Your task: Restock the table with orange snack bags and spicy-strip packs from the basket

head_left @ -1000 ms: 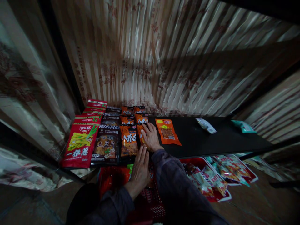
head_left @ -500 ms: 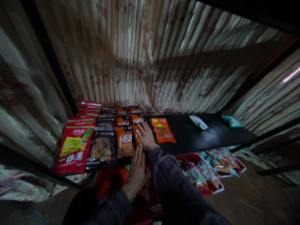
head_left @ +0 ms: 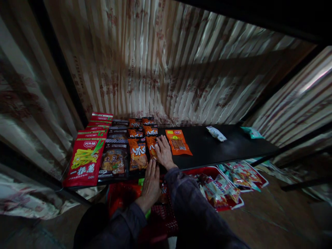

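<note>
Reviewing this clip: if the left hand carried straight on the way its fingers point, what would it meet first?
Most likely the front orange packet beside the right hand; the left hand seems already at its near edge, though depth is unclear.

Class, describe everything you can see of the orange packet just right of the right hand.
The orange packet looks like thin plastic, with a yellow corner patch, red logo and brown sticks shown on its front. It looks unopened and lies flat, face up, slightly slanted, on the black shelf, beside the right hand; contact unclear.
</note>
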Tool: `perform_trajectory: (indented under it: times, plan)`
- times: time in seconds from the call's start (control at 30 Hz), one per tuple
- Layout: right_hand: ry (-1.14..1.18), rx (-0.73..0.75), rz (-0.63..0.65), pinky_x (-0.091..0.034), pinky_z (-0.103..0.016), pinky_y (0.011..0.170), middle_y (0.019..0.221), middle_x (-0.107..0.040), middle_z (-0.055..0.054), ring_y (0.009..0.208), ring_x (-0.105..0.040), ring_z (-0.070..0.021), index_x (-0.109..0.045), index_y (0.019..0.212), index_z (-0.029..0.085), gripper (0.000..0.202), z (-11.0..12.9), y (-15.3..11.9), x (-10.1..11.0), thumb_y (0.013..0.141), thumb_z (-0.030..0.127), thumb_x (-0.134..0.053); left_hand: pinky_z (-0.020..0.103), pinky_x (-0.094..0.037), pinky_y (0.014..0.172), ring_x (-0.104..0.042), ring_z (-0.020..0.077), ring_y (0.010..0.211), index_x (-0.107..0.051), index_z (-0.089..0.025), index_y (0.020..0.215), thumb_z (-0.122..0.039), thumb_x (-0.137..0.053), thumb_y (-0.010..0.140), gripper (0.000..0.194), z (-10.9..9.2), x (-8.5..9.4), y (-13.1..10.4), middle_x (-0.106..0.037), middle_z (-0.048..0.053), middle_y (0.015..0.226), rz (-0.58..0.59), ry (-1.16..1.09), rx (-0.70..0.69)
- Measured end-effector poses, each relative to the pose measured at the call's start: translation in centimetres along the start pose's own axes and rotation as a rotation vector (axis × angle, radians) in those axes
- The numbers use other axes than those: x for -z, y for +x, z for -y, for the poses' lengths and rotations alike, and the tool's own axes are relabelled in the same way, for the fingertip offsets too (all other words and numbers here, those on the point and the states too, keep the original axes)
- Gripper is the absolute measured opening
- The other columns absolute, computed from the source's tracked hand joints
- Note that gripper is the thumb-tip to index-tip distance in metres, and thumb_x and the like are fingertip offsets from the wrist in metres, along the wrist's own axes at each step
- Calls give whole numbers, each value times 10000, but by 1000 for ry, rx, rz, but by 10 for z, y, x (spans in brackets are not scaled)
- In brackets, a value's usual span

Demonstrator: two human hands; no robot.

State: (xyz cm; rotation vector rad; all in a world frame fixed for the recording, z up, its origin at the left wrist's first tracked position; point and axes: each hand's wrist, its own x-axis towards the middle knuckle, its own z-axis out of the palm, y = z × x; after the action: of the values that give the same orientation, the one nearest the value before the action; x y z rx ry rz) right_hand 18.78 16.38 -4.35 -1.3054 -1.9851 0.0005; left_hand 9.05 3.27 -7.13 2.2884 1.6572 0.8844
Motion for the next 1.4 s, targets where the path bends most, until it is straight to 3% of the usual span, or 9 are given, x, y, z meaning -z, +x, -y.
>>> perform_trajectory:
  times: [0.17, 0.3, 0.43, 0.57, 0.77, 0.9, 1.1, 1.27, 1.4]
  plan:
    - [110, -106, -71, -311, -466, 1101, 1445, -397, -120, 1356, -322, -236, -527, 1281, 157, 471, 14, -26, 14, 951, 382, -275, 483, -247, 1139, -34, 267, 1414, -417, 11, 1314, 35, -363, 706, 611, -2, 4, -8, -217, 218, 1504, -12, 33, -11]
    - [163, -144, -108, -324, -443, 1099, 1404, -444, -142, 1326, -372, -231, -561, 1235, 126, 477, 26, -53, 25, 951, 384, -276, 497, -247, 1137, -15, 267, 1415, -408, -11, 1330, 15, -380, 687, 644, -2, 3, -15, -216, 195, 1511, -9, 3, -14]
    - [202, -139, -117, -347, -442, 1085, 1372, -485, -121, 1310, -395, -219, -562, 1234, 163, 442, 40, -81, 30, 948, 366, -294, 489, -233, 1145, -33, 255, 1420, -363, -24, 1371, 8, -388, 643, 729, 0, 3, -21, -204, 182, 1516, 46, -60, 12]
    - [226, -142, -85, -368, -444, 1068, 1327, -530, -121, 1266, -448, -217, -577, 1214, 175, 422, 52, -105, 28, 941, 356, -310, 497, -224, 1143, -64, 262, 1420, -310, -39, 1407, -37, -403, 697, 716, 0, 7, -28, -230, 180, 1509, 86, -86, 12]
    - [258, -225, -69, -414, -423, 1030, 1274, -569, -121, 1207, -504, -208, -600, 1177, 176, 411, 64, -146, 13, 935, 336, -308, 514, -267, 1125, -168, 268, 1410, -401, -80, 1370, -90, -394, 763, 607, -1, 8, -53, -344, 157, 1470, 121, -104, 25]
    - [221, -296, 80, -438, -387, 1001, 1187, -630, -128, 1148, -557, -208, -611, 1157, 152, 392, 67, -186, -7, 909, 256, -326, 467, -281, 1133, -307, 246, 1367, -461, -91, 1332, -65, -409, 736, 599, 9, -5, -86, -447, 150, 1407, 200, -140, 92]
    - [91, -452, 565, -500, -270, 824, 1003, -713, -98, 939, -660, -181, -682, 1003, 179, 330, 78, -243, -37, 875, 138, -380, 332, -356, 1082, -468, 217, 1256, -603, -120, 1160, -3, -468, 692, 501, 32, -31, -144, -567, 135, 1279, 452, -127, 333]
    - [65, -549, 744, -486, -220, 704, 912, -733, -65, 838, -679, -163, -709, 892, 208, 268, 87, -275, -52, 858, 140, -452, 316, -421, 994, -567, 226, 1125, -637, -79, 1005, 21, -498, 687, 362, 46, -50, -173, -569, 179, 1233, 584, -168, 486]
    - [42, -616, 861, -468, -226, 677, 930, -731, -88, 842, -678, -177, -716, 899, 201, 286, 86, -286, -60, 884, 190, -431, 322, -433, 962, -579, 217, 1084, -635, -98, 984, 37, -515, 692, 343, 56, -69, -182, -630, 141, 1107, 620, -228, 556]
